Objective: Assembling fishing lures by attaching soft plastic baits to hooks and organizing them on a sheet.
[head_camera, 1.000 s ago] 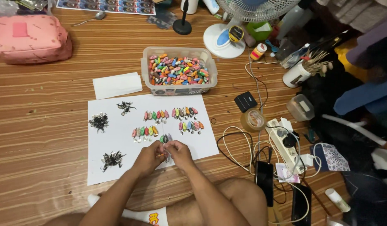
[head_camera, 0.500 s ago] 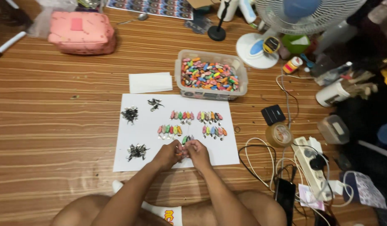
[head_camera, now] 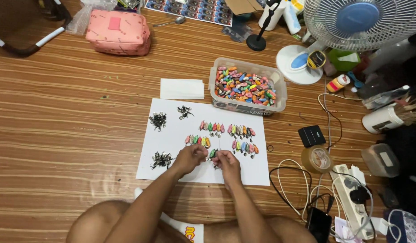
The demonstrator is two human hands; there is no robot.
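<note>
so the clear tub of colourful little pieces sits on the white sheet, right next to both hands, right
Not quite. In the head view the clear tub of colourful pieces sits on the wooden floor, at the white sheet's far edge, well apart from the left hand and right hand.

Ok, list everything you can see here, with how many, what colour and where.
sheet: one, white, floor centre
lure rows: four, multicoloured, on sheet
hook piles: three, dark, sheet's left side
tub: one, clear, full of coloured lures, behind sheet
paper slip: one, white, left of tub
pouch: one, pink, far left
fan: one, white and blue, far right
tape roll: one, brown, right of sheet
power strip: one, white, near right
phone: one, black, bottom right
left hand: on sheet, at a small green lure
right hand: beside it, touching the same lure
</note>
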